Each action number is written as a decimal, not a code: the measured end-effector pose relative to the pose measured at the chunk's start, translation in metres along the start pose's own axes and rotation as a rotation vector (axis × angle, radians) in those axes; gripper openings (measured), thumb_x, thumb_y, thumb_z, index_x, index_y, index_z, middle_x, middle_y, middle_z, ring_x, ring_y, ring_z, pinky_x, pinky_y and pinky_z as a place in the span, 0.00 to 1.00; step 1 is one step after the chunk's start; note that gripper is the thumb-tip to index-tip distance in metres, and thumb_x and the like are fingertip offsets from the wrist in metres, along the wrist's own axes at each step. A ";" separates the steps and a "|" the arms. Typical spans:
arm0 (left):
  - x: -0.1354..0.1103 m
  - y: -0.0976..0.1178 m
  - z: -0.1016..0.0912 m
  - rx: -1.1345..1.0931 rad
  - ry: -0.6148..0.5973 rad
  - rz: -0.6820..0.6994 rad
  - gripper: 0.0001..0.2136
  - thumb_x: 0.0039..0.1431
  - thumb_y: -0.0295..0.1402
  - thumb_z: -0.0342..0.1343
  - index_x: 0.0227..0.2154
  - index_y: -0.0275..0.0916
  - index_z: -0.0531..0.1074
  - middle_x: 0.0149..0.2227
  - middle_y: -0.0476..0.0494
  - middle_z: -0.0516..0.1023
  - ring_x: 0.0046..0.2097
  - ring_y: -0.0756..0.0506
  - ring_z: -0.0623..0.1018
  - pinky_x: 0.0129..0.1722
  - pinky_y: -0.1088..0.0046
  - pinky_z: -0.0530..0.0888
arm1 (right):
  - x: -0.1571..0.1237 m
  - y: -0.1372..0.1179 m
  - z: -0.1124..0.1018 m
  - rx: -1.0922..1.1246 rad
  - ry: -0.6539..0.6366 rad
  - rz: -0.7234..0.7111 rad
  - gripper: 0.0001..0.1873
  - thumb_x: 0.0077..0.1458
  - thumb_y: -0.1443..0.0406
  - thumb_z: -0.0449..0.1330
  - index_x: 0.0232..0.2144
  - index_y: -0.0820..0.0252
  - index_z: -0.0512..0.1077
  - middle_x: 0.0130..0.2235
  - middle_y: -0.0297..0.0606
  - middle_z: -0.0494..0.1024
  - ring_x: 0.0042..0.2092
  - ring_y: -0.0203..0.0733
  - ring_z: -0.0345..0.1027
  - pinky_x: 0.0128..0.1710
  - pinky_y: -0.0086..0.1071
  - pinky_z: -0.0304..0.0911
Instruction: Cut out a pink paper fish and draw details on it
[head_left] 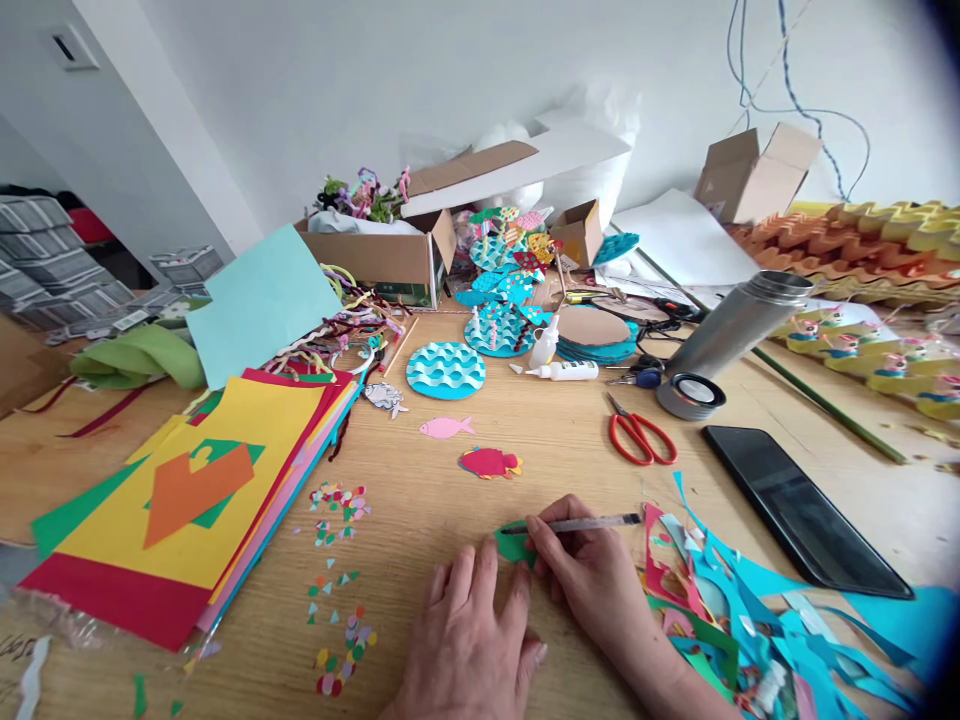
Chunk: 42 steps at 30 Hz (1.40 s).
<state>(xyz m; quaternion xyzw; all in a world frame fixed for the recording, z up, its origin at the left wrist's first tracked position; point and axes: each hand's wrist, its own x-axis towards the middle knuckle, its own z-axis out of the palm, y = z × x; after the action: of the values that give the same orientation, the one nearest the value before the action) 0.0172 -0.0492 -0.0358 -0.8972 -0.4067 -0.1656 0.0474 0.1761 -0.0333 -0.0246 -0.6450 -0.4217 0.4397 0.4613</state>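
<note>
My right hand pinches a dark, slim pen, its point at a small piece of green paper. Flat on the table lies my left hand, fingers stretched, with the fingertips at the green paper's left and lower edge. Part of the green paper is hidden under my hands. Just beyond it are a red paper fish with yellow edges and a pink paper fish. A fish with a drawn black-and-white pattern lies farther left.
Red-handled scissors, a black phone and a steel flask are on the right, near cut paper scraps. Coloured sheets and confetti lie left. Glue bottles and a blue wavy disc stand behind.
</note>
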 end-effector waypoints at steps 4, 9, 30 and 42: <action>0.001 0.000 0.000 -0.013 -0.016 -0.001 0.20 0.59 0.49 0.50 0.49 0.45 0.70 0.52 0.39 0.70 0.49 0.39 0.68 0.42 0.62 0.67 | -0.001 -0.002 0.001 -0.011 0.008 -0.003 0.20 0.53 0.48 0.58 0.25 0.58 0.64 0.16 0.28 0.67 0.15 0.30 0.56 0.14 0.23 0.50; 0.002 0.000 -0.001 -0.004 -0.016 0.003 0.20 0.58 0.49 0.51 0.49 0.46 0.70 0.51 0.39 0.71 0.48 0.39 0.68 0.42 0.62 0.67 | -0.003 -0.004 0.001 -0.006 0.013 0.001 0.20 0.53 0.48 0.58 0.25 0.58 0.64 0.17 0.28 0.67 0.15 0.30 0.56 0.14 0.23 0.50; 0.001 0.001 -0.001 -0.004 -0.011 -0.005 0.20 0.58 0.49 0.50 0.49 0.46 0.70 0.51 0.39 0.71 0.48 0.39 0.68 0.42 0.62 0.68 | -0.002 -0.003 0.001 -0.005 0.019 0.006 0.21 0.52 0.47 0.58 0.25 0.58 0.63 0.16 0.27 0.67 0.14 0.29 0.55 0.14 0.22 0.50; 0.003 0.000 -0.004 -0.012 -0.029 -0.014 0.20 0.59 0.49 0.50 0.49 0.46 0.70 0.52 0.39 0.71 0.49 0.40 0.68 0.42 0.62 0.67 | -0.002 -0.004 0.001 -0.008 0.019 -0.002 0.21 0.52 0.47 0.58 0.24 0.57 0.64 0.16 0.28 0.67 0.15 0.31 0.56 0.14 0.23 0.51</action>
<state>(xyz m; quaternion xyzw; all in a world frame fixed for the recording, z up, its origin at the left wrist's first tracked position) 0.0184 -0.0482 -0.0308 -0.8969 -0.4128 -0.1552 0.0346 0.1741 -0.0343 -0.0203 -0.6506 -0.4194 0.4315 0.4632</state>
